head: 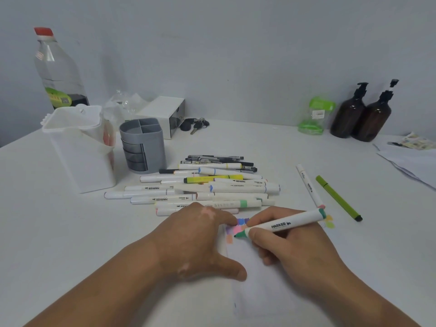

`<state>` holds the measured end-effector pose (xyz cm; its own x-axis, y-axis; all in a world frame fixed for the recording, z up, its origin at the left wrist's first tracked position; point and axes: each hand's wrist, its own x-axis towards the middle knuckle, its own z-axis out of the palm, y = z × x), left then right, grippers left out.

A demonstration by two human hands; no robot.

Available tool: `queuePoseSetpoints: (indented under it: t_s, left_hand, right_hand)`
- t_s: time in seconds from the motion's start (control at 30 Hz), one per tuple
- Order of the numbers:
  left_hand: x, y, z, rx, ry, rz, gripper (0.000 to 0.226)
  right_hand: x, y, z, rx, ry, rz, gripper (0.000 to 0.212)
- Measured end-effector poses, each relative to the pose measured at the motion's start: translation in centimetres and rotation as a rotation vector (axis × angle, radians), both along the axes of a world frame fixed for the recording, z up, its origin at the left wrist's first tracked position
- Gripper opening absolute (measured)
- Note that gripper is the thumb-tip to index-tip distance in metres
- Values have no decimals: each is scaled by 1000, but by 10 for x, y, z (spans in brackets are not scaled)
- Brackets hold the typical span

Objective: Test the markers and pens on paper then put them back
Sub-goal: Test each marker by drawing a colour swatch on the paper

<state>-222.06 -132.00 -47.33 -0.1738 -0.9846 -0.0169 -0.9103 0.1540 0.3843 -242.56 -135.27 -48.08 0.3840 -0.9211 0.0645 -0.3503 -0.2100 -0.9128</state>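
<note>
My right hand [283,246] grips a white marker with green ends [290,223], its green tip down on the white paper [257,284] beside several colour swatches [236,226]. My left hand [198,237] lies flat on the paper's left edge, fingers spread, holding nothing. A pile of white markers and black pens [207,185] lies just beyond my hands. Apart on the right lie a white marker [309,185] and a green pen [337,197]. A grey pen holder [144,147] and a white tilted container [80,147] stand at the left.
A clear bottle with a red cap [56,69] stands at the back left, with a white box [165,112] and keys [195,125] behind the holder. A green pouch [313,116] and two brown pump bottles [363,114] line the back right. Papers [410,159] lie at the right edge.
</note>
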Motion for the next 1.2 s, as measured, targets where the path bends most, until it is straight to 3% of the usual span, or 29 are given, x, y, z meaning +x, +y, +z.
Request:
queuePoseSetpoints:
  t_s: [0.27, 1.2]
  left_hand:
    - [0, 1, 0, -2, -11, -7, 97]
    - [-1, 1, 2, 12, -16, 17, 99]
  right_hand:
    - [0, -3, -3, -2, 72, 18, 12]
    - [0, -5, -4, 2, 54, -1, 13]
